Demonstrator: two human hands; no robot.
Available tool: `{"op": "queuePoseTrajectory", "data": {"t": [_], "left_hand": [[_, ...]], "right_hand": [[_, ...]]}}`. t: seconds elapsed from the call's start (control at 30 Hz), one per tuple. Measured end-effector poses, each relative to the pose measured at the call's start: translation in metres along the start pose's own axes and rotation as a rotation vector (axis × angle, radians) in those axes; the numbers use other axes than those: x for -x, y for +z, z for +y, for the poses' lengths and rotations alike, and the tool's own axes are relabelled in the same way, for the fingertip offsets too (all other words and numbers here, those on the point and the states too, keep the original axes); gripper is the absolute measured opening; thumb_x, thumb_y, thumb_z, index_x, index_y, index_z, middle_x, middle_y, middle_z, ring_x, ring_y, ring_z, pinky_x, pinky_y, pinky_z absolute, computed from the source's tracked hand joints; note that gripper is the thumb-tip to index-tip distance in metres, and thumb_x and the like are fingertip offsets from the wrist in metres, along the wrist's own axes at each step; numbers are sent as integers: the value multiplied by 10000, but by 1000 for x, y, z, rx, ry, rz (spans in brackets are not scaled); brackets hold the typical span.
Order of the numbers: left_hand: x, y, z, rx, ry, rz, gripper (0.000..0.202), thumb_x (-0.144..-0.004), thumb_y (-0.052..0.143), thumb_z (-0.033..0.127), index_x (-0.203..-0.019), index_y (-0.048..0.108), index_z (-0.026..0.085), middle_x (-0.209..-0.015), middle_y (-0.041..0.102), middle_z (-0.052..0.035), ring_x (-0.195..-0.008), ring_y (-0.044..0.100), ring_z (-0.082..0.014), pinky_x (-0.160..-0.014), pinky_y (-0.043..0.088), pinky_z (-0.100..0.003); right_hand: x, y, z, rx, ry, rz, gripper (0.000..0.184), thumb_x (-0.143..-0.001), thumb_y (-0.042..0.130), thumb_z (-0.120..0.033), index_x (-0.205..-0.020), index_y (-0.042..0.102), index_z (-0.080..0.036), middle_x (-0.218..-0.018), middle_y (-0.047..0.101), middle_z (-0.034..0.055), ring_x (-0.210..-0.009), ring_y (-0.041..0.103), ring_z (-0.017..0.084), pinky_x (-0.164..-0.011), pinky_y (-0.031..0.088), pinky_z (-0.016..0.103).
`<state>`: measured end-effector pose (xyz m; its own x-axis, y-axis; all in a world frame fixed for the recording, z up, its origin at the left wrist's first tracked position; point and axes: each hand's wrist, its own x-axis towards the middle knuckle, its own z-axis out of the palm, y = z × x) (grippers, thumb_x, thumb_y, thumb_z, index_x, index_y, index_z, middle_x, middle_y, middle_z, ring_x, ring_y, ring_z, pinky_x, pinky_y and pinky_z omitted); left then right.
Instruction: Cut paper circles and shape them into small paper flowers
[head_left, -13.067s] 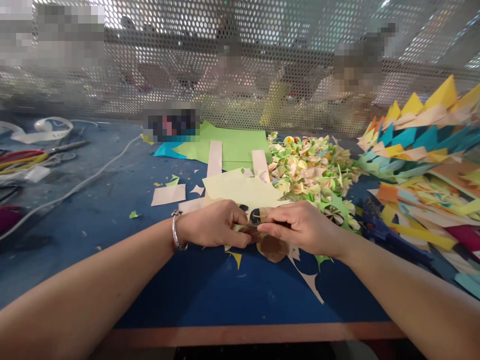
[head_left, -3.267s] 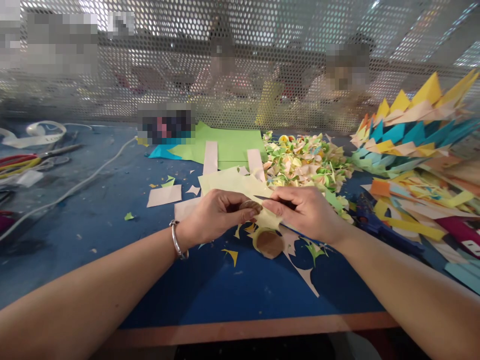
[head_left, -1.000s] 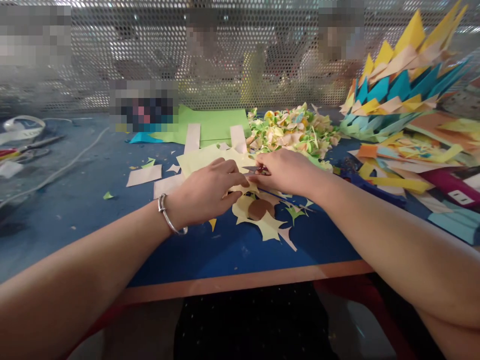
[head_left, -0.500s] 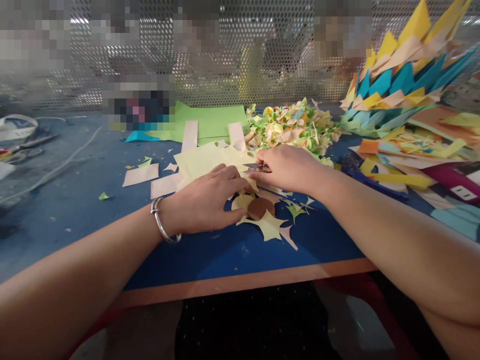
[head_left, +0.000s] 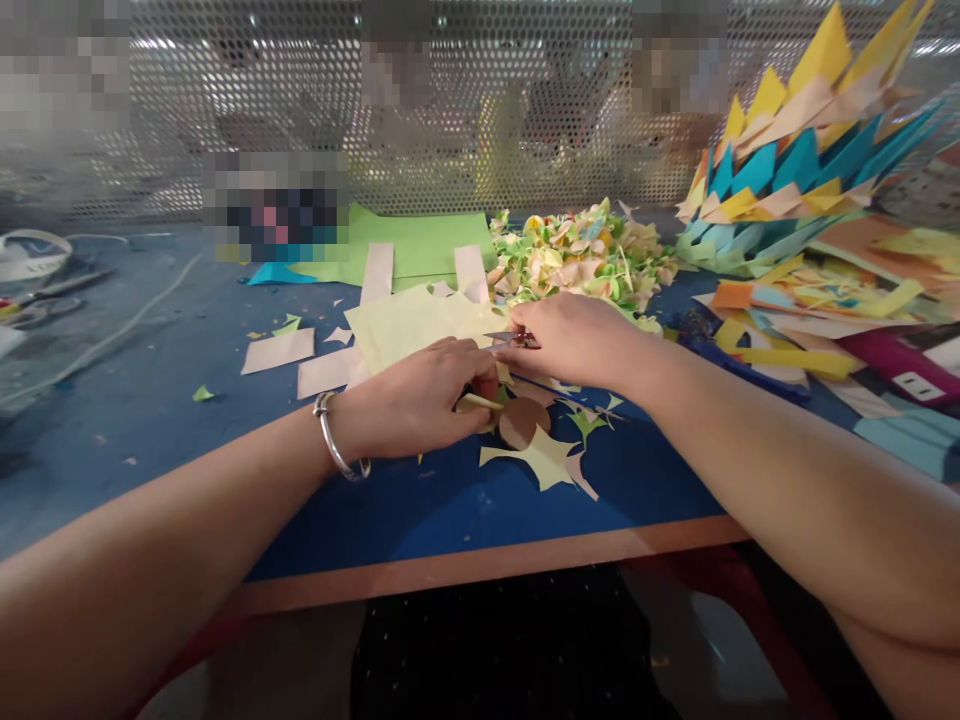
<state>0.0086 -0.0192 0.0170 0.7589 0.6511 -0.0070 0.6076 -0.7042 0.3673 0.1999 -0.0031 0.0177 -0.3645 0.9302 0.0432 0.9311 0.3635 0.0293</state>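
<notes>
My left hand (head_left: 420, 405), with a silver bangle on the wrist, is closed in a pinch on a small pale yellow paper piece (head_left: 480, 402) just above the blue table (head_left: 150, 400). My right hand (head_left: 577, 340) is closed round small scissors (head_left: 506, 338), whose blades point left over a pale yellow sheet (head_left: 412, 325). A brown cardboard disc (head_left: 523, 422) lies on the table just right of my left fingers. Yellow offcuts (head_left: 544, 462) lie beside it.
A heap of small folded paper flowers (head_left: 585, 255) lies behind my right hand. Stacks of coloured paper strips (head_left: 817, 250) fill the right side. Green sheets (head_left: 420, 245) lie at the back. A perforated metal screen (head_left: 450, 100) closes the far edge. A white cable (head_left: 112, 335) crosses the left.
My left hand has drawn back a little and now pinches a small yellow piece lifted from beside the brown disc. My right hand has stayed in place with the scissors.
</notes>
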Motion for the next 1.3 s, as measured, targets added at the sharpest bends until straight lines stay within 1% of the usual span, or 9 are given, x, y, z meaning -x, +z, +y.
{"op": "queuePoseTrajectory", "data": {"t": [0.13,0.27,0.43,0.6,0.9,1.03,1.13,1.2,1.3], "left_hand": [[2,-4,-6,85,-145,103,108,-782,553,219,-882,584,191,-670,558,19,-571,499,-128,-542,364,-258],[3,-5,-17,227,-169,288,202,-792,601,275,-977,556,208,-649,537,23,-563,505,-138,-517,380,-277],[2,-3,-22,491,-173,453,209,-766,665,296,-885,510,221,-730,598,-7,-647,583,-154,-564,444,-295],[1,-1,-19,647,-171,569,273,-740,677,231,-883,444,214,-674,520,35,-636,574,-136,-575,467,-283],[1,2,-19,679,-144,519,277,-746,683,222,-879,440,215,-719,516,26,-639,565,-130,-570,472,-277],[2,2,-17,686,-136,520,262,-750,686,215,-859,447,212,-724,514,26,-631,556,-127,-582,474,-290],[2,3,-20,653,-145,538,263,-749,701,225,-867,467,207,-728,530,20,-642,552,-129,-582,466,-288],[2,3,-22,621,-157,554,253,-754,704,234,-906,505,197,-748,552,8,-655,549,-129,-583,462,-284],[2,3,-24,644,-185,551,274,-772,692,241,-1012,578,171,-785,585,-10,-656,548,-123,-580,458,-278]], "right_hand": [[2,-1,0,-16,-8,-19,315,-852,533,-465,-908,644,-176,-778,656,108,-684,571,223,-522,271,305],[3,-3,1,10,0,-5,302,-855,544,-453,-925,645,-177,-771,652,94,-667,562,220,-521,269,305],[16,-14,-1,-48,-36,48,312,-866,553,-475,-862,645,-177,-715,633,63,-625,540,182,-535,272,291],[43,-24,-14,-341,-259,-129,251,-832,636,-448,-834,660,-198,-750,663,14,-631,550,128,-559,309,251],[60,-15,-14,-330,-293,-200,190,-780,690,-343,-869,634,-184,-911,647,48,-771,566,175,-643,379,272],[61,-14,-12,-463,-269,-282,69,-801,609,-198,-864,632,-182,-812,650,20,-679,565,136,-597,380,248],[61,-20,-11,-524,-280,-343,101,-795,558,-134,-831,634,-190,-743,646,-12,-614,550,107,-559,369,231],[56,-25,-5,-521,-254,-282,87,-797,567,-157,-822,643,-191,-739,654,-13,-618,554,110,-568,378,239],[36,-30,16,-467,-82,-3,91,-807,577,-209,-847,655,-185,-758,670,16,-656,583,139,-613,410,272]]}}
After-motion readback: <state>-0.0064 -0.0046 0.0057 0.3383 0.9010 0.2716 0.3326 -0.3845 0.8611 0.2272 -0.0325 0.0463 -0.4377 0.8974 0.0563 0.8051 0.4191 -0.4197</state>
